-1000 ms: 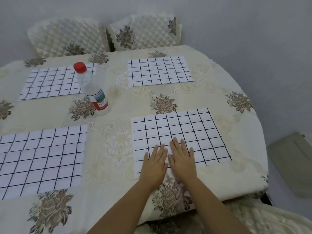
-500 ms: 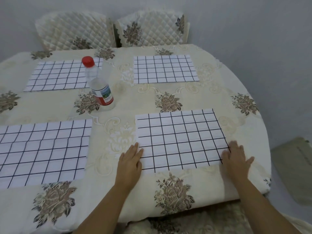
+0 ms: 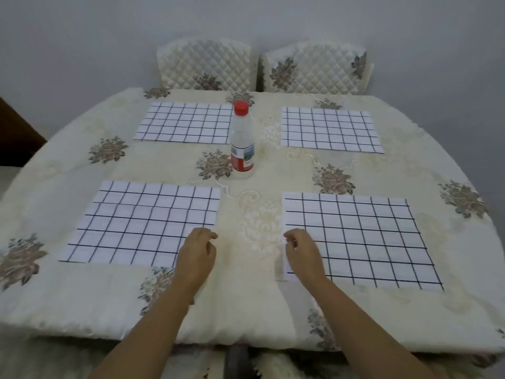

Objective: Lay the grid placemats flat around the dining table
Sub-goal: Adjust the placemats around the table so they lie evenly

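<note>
Several white placemats with black grid lines lie flat on the cream floral tablecloth: near left placemat, near right placemat, far left placemat, far right placemat. My left hand hovers over the near left mat's near right corner, fingers loosely curled, holding nothing. My right hand rests over the near right mat's left edge with fingers curled; whether it pinches the edge is unclear.
A clear plastic bottle with a red cap and red label stands upright in the table's middle. Two quilted chairs, one beside the other, stand at the far side against the wall. The table's near edge runs just below my forearms.
My head has turned left, centring the table. Both hands left the outer edges of the near right mat; the left one now sits at the near left mat, the right one at the right mat's left edge.
</note>
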The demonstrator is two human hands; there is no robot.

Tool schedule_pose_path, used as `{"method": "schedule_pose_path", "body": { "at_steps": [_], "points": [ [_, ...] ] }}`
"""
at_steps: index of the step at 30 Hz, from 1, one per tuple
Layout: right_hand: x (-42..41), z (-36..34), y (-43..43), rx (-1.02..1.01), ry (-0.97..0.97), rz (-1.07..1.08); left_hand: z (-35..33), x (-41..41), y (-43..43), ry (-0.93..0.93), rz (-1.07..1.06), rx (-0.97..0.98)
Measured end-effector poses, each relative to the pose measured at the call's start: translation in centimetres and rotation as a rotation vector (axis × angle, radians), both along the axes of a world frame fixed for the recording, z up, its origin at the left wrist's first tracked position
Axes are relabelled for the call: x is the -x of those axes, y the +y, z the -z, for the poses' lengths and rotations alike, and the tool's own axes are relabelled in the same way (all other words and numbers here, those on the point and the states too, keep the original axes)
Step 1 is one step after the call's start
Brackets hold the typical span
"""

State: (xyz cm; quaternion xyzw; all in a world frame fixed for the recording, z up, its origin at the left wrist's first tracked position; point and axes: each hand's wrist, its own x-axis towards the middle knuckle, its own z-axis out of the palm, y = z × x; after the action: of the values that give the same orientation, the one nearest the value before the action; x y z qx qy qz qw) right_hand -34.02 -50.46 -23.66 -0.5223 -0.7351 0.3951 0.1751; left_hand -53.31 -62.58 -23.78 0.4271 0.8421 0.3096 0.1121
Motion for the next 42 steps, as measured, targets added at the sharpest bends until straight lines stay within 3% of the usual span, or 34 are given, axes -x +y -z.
{"method": "schedule_pose_path", "body": {
  "at_steps": [10,14,20,26,32,42],
  "points": [
    [11.8,0.8,-6.0,0.38,0.119,0.033,0.9,13.6,-8.2,-0.018,-0.185,0.187],
    [15.6,0.9,-6.8,0.363,0.022,0.09,1.3,18.6,-9.6,-0.041,-0.197,0.231],
    [18.8,1.6,-7.4,0.374,-0.128,0.204,1.3,23.7,-11.0,-0.046,-0.377,0.245],
    [20.1,3.2,-7.1,0.393,-0.23,0.285,1.6,27.4,-11.7,-0.195,-0.495,0.292],
    [20.2,4.3,-7.1,0.305,-0.325,0.311,1.7,29.2,-10.9,-0.341,-0.488,0.305],
    [19.3,5.0,-6.7,0.238,-0.343,0.285,2.4,30.3,-10.8,-0.32,-0.456,0.314]
  ]
}}
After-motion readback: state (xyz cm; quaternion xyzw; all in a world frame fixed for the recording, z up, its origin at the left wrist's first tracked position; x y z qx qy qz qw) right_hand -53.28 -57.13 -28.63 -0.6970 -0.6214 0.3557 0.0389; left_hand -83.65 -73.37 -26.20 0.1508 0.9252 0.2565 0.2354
